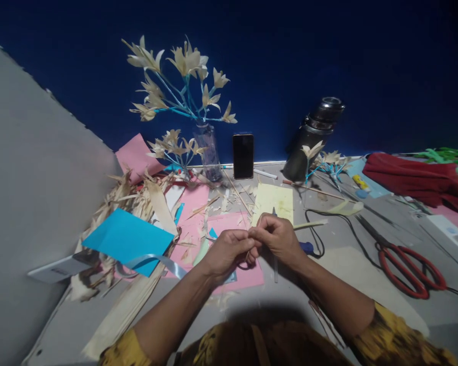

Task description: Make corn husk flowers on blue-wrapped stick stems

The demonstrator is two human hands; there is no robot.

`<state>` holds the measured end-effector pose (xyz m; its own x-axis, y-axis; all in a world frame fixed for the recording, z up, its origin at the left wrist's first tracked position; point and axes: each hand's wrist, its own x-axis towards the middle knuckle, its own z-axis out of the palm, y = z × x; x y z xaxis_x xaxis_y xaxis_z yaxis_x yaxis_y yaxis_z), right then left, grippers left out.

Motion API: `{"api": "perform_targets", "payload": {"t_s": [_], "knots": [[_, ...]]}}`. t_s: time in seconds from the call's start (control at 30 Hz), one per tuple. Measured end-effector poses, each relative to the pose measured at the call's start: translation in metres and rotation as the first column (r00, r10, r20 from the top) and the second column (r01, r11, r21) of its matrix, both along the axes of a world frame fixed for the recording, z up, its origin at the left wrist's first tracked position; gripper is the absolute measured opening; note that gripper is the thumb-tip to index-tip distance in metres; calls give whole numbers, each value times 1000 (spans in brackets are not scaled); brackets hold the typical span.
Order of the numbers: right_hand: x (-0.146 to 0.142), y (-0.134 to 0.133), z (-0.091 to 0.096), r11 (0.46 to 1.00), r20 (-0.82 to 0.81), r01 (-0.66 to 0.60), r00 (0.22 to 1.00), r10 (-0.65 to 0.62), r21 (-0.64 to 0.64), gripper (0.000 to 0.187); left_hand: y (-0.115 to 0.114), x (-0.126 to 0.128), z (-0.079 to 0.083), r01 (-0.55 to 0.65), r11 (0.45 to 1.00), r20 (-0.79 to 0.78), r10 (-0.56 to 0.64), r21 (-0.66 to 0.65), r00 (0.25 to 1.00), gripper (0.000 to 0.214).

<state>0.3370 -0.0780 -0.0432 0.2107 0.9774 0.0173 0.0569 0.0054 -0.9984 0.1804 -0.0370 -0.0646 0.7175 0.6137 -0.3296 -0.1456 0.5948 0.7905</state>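
Note:
My left hand (229, 250) and my right hand (278, 236) meet over the middle of the table, fingertips pressed together. Both are closed in a pinch, and whatever lies between them is too small or hidden to name. Beneath my left hand spreads a pink sheet (248, 285) with pale scraps on it. A yellow paper (275, 195) lies just beyond my right hand. Beside the right wrist is a blue handle (306, 247) with a black cord, partly covered by the hand.
Dried husks (118, 325) and a blue sheet (127, 239) lie left. At the back stand a clear vase (208, 152) of husk flowers (187, 61), a phone (243, 156) and a flask (309, 137). Red-handled scissors (408, 272) and a red cloth (416, 175) lie right.

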Motion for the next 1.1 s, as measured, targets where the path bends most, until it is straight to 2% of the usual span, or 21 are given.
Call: {"api": "perform_targets", "payload": {"t_s": [0.07, 0.13, 0.23, 0.3, 0.33, 0.4, 0.53, 0.67, 0.87, 0.97, 1.1], "knots": [[0, 0, -2, 1000, 61, 25, 998, -26, 17, 43, -1, 0, -1, -11, 1000, -52, 12, 6, 999, 29], [1, -1, -5, 1000, 30, 8, 1000, -8, -5, 41, -1, 0, -2, -21, 1000, -87, 20, -9, 996, 27], [4, -2, -8, 980, -154, -193, 971, 183, -56, 29, 0, -2, -1, -59, 996, -61, 55, -73, 997, 30], [8, -3, -9, 944, -251, -329, 916, 311, -31, 33, 1, -3, 0, -53, 992, -23, 51, -114, 998, 32], [10, -4, -9, 934, -268, -357, 901, 341, -11, 34, 1, -3, 0, -38, 992, -11, 37, -124, 999, 33], [14, -4, -10, 940, -252, -342, 908, 335, 18, 31, 1, -5, 0, -3, 993, -1, 3, -116, 1000, 32], [16, -5, -10, 970, -169, -241, 956, 242, 27, 24, 0, -5, -2, 52, 997, 10, -52, -53, 999, 31], [12, -6, -11, 989, -127, -148, 981, 145, -13, 29, -2, -4, -3, 65, 997, 20, -64, -30, 998, 32], [0, -8, -15, 999, -140, -39, 990, 34, -35, 37, -5, -1, 1, 36, 999, -53, -36, -3, 998, 24], [-2, -8, -14, 999, -147, -22, 989, 18, -26, 34, -6, 0, 2, 9, 1000, -103, -9, -7, 995, 19], [1, -7, -13, 997, -147, -82, 986, 82, 9, 28, -6, 0, -1, -31, 999, -92, 27, -42, 995, 20]]}}
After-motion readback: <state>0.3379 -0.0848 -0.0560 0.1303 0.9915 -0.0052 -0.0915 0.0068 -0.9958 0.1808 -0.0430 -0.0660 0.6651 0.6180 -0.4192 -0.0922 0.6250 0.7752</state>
